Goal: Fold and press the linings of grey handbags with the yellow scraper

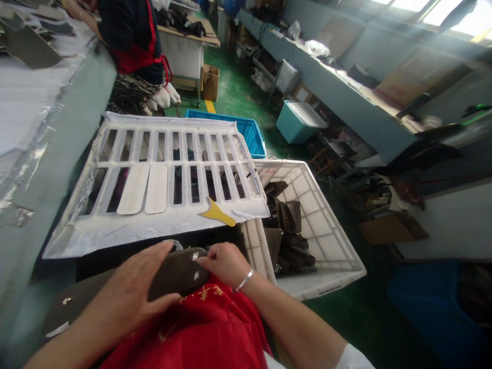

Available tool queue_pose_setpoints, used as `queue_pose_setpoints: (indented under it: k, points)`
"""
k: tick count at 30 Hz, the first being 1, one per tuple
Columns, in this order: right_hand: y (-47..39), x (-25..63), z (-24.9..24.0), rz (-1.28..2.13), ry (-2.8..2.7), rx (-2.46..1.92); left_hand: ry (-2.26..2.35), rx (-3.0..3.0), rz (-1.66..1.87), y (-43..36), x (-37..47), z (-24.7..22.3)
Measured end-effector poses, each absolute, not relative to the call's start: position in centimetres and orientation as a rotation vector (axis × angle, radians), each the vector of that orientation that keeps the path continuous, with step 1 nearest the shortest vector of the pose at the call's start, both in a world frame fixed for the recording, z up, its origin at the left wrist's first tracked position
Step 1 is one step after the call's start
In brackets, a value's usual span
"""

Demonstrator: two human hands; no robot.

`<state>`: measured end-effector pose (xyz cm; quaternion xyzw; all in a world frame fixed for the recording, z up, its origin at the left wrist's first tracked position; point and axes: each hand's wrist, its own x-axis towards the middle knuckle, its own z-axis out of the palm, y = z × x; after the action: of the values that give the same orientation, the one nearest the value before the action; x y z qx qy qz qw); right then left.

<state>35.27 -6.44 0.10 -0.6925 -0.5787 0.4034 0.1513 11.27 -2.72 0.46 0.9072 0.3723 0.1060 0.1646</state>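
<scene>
A long, dark olive-brown leather-like piece with a rounded end lies over my lap, above the red apron. My left hand spans its width, fingers at the far edge and thumb at the near one, gripping it. At the rounded end, my right hand is closed, thumb on the piece beside a small white tab. A second white tab sits just below. Toward the left end there is a round metal fitting and a white strip. Part of the piece is hidden beneath my left hand and forearm.
Ahead stands a white slotted rack bearing two pale rounded strips and a yellow forked tool. A white crate at right holds several dark pouches. Behind are a blue bin and a co-worker.
</scene>
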Motion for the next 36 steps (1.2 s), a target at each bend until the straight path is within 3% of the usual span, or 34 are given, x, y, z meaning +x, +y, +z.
queue_pose_setpoints:
  k: [6, 36]
  points:
    - [-6.6, 35.5, -0.6, 1.131, -1.655, -1.975, 0.951, 2.716, 0.332, -3.9, 17.0, -2.9]
    - [-6.5, 36.7, 0.4, 1.272, -1.753, -1.922, 1.03, 2.636, 0.179, -3.9, 18.0, -2.5]
